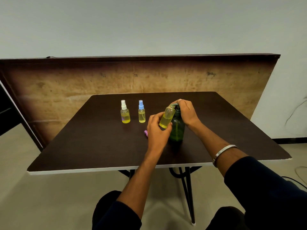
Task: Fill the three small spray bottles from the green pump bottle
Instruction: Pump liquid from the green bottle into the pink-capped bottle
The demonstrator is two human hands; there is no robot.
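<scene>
The green pump bottle (177,128) stands on the dark table (99,146), right of centre. My right hand (186,112) is closed over its pump head. My left hand (157,128) holds an uncapped small spray bottle (167,117) tilted, its mouth up against the pump spout; yellow liquid fills about half of it. Two more small spray bottles stand upright further left, one with a white cap (125,112) and one with a blue cap (141,112), both holding yellow liquid. A purple spray cap (146,132) lies on the table, partly hidden behind my left hand.
A large wooden board (83,83) leans behind the table's far edge. The table's white front edge (116,169) runs across the view above my knees, with black metal legs below it.
</scene>
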